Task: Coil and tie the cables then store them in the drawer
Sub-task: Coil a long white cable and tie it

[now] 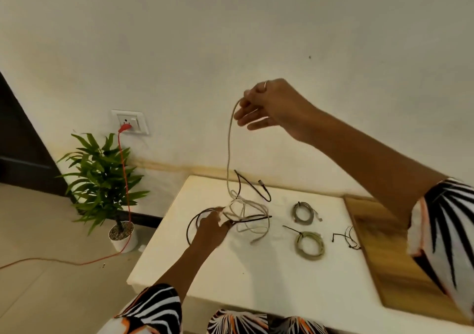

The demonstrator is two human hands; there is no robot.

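Now the right hand [272, 105] pinches one end of the long pale-grey cable [229, 154], which hangs almost straight down toward six o'clock into a loose tangle on the white desk [256, 277]; the left hand [213, 227], nearer that tangle, grips its strands beside a thin black cable [252, 187].

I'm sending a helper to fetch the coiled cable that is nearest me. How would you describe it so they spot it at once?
On the white table, look right of the loose tangle, beside the wooden board. Two coiled cables lie there; take the greenish coil nearer the front edge, larger than the grey coil and cinched with a black tie.
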